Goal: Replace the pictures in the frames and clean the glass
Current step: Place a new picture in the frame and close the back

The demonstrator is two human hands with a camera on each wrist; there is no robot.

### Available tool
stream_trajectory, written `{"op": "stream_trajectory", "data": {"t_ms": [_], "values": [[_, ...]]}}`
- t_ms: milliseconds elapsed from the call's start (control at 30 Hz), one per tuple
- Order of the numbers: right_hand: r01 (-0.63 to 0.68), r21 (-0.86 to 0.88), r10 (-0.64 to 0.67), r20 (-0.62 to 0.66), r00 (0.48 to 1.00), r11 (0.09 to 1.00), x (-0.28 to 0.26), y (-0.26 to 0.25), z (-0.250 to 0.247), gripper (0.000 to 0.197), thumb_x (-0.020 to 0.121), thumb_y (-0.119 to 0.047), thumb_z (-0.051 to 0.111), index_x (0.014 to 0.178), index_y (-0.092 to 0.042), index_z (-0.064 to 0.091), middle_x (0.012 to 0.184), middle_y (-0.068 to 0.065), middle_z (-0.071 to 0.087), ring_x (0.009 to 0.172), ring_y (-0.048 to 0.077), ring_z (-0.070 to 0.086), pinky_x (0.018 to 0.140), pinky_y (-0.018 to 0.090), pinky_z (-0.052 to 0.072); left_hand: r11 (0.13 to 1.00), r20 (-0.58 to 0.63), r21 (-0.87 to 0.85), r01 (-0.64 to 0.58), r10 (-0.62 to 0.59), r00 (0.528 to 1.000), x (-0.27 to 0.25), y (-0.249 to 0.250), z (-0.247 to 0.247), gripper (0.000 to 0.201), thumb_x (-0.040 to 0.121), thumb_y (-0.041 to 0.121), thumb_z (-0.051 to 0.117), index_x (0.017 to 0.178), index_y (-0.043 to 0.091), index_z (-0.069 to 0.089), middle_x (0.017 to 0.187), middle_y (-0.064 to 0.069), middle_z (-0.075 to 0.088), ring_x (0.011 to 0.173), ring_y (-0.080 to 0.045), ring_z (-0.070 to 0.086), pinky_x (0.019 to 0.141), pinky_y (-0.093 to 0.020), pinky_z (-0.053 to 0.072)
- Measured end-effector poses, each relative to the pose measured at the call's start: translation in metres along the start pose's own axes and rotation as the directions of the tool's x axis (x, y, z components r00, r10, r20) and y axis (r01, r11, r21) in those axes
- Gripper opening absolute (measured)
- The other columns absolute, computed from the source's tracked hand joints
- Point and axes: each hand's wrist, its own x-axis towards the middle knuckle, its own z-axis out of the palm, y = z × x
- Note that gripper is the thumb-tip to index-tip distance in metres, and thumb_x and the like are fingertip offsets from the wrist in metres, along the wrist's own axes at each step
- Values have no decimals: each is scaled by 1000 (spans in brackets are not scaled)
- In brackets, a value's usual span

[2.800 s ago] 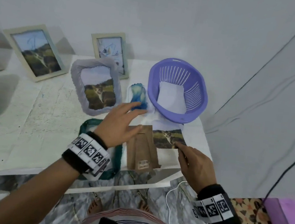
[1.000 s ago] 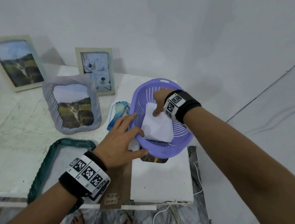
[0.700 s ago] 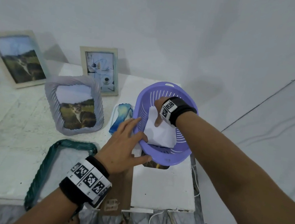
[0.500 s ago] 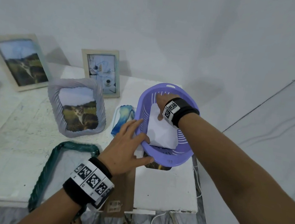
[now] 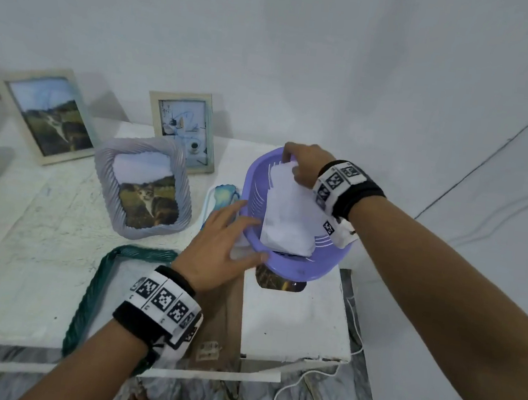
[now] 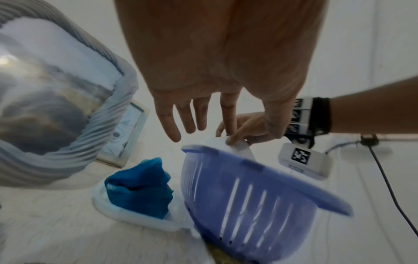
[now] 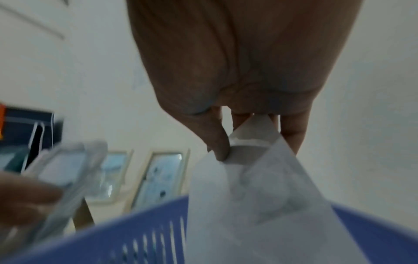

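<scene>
From the head view, a white paper sheet [image 5: 288,216] is pinched at its far corner by the right hand [image 5: 306,166] inside the slotted lilac plastic basket [image 5: 297,269] at the table's [image 5: 291,321] right end; the left hand [image 5: 217,250] is laid spread against its near-left rim.

From the left wrist, the straight, parted fingers [image 6: 168,123] are seen above the rim; a fuzzy blue cloth [image 6: 138,189] lies just left.

From the right wrist, thin, limp paper [image 7: 260,205] is nipped between thumb and fingers [image 7: 218,141]. The sheet could crease or tear on the rim, and the light basket could tip.

Soft even light, wrist views blurred, perhaps motion
</scene>
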Motion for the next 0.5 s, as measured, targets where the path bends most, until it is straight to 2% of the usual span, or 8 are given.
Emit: {"op": "stream_trajectory", "data": {"t_ms": [100,133,200,267,333,400,500], "values": [[45,143,-26,-137,990,989,-27,-8,-27,31,85,-5,45,110,-19,55,97,9,61,89,29,54,74,32,43,994,-103,-106,-12,1,995,-3,3,-19,54,85,61,56,129,30,52,150,2,40,137,-15,38,110,-32,34],[72,189,-37,-183,982,979,-37,-12,-35,30,85,-5,44,110,-19,56,95,9,61,88,29,54,76,33,44,988,-143,-155,-14,-8,990,-5,5,-26,50,88,56,60,129,29,52,143,3,47,131,-14,46,106,-32,40],[144,257,-67,-285,956,956,-61,-25,-52,29,87,-7,45,109,-20,56,90,8,61,85,26,53,73,30,42,963,-192,-269,19,-73,979,-8,11,-42,43,91,43,64,128,24,54,132,7,58,115,-8,58,96,-24,48],[230,308,-111,-360,926,923,-83,-46,-61,27,88,-9,47,109,-22,57,85,4,61,81,20,53,66,21,38,915,-209,-401,41,-135,968,-13,16,-57,41,93,29,64,131,19,55,123,9,64,105,-1,62,88,-16,49],[296,378,-145,-378,914,877,-103,-72,-61,25,88,-11,51,107,-25,59,81,-1,60,77,16,54,64,14,41,857,-215,-514,35,-168,962,-21,15,-71,35,94,19,64,128,16,58,113,5,69,99,-4,65,83,-16,50],[336,456,-164,-377,912,824,-117,-98,-52,24,88,-13,55,106,-27,62,81,-9,61,78,12,57,68,18,46,808,-193,-587,50,-200,961,-34,11,-84,26,93,13,64,119,11,62,98,-3,71,87,-13,67,74,-21,53],[351,547,-117,-416,902,760,-128,-127,-26,27,90,-15,60,114,-26,61,85,-25,59,80,3,57,73,20,47,778,-150,-623,78,-217,964,-60,0,-100,14,92,5,63,106,4,66,88,-14,71,74,-13,65,63,-23,55]]}}
